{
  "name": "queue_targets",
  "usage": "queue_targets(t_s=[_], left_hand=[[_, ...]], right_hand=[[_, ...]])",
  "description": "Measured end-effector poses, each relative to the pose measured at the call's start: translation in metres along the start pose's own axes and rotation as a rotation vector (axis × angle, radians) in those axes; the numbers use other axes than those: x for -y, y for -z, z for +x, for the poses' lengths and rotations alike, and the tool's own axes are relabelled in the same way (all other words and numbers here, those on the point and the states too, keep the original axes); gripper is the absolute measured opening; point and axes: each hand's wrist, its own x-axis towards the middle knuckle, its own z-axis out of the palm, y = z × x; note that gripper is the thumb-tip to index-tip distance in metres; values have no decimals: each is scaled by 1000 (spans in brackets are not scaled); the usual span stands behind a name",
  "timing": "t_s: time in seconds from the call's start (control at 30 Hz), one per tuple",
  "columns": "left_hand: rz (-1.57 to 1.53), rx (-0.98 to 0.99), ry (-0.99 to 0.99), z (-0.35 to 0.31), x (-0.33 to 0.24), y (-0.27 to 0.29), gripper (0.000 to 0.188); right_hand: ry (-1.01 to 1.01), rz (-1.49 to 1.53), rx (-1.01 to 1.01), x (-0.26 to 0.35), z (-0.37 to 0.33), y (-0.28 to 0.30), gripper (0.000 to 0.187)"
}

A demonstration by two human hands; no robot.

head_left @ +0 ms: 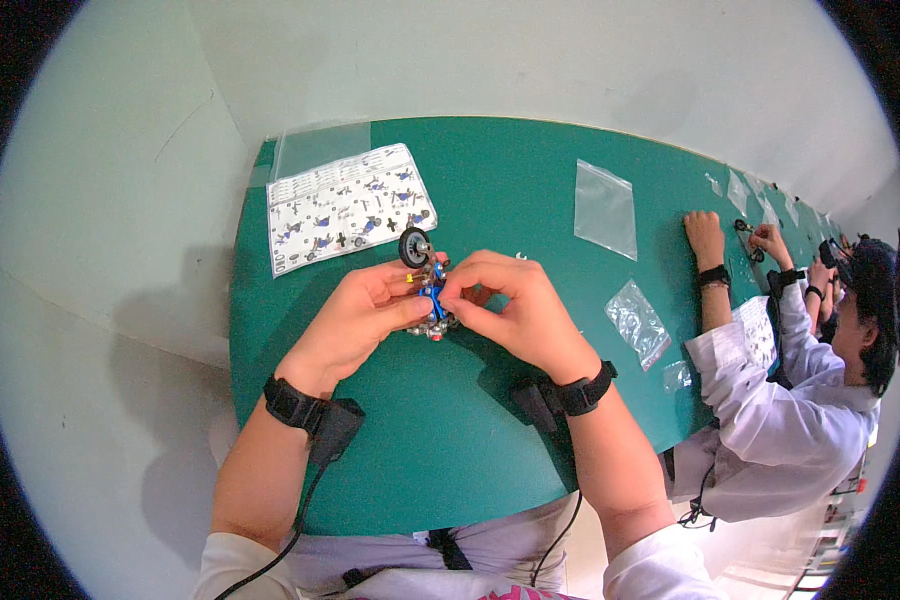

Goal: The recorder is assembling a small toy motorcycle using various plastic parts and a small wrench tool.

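Between my hands is a small model motorcycle (pixel 433 297) with blue and metal parts. Its black wheel (pixel 414 248) points away from me, toward the far side of the table. My left hand (pixel 362 310) is closed around the model's left side, with the thumb on the blue part. From the right, my right hand (pixel 510 305) pinches at the blue part with thumb and forefinger. Whether a small piece sits in that pinch is hidden by the fingers. Just beyond my right hand, a small light piece (pixel 521 256) lies on the table.
A printed instruction sheet (pixel 350 205) lies at the far left of the green table (pixel 400 440), partly over a clear bag (pixel 320 145). More clear plastic bags (pixel 606 210) (pixel 638 325) lie to the right. Beyond them, a co-worker (pixel 800 390) handles a similar model. Cables hang from my wrist straps.
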Motion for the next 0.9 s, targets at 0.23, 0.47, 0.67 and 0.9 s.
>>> queue_targets(t_s=[0.23, 0.47, 0.67, 0.9], left_hand=[[-23, 13, -12, 0, 3, 3, 50], [-46, 7, -5, -1, 1, 2, 49], [-58, 6, 25, -1, 0, 4, 49], [-56, 1, 5, 1, 1, 2, 48]], right_hand=[[20, -12, -20, -2, 1, 0, 8], [9, 16, -34, -11, 0, -1, 8], [24, -2, -55, -8, 2, -2, 8], [70, -39, -113, -7, 1, -5, 8]])
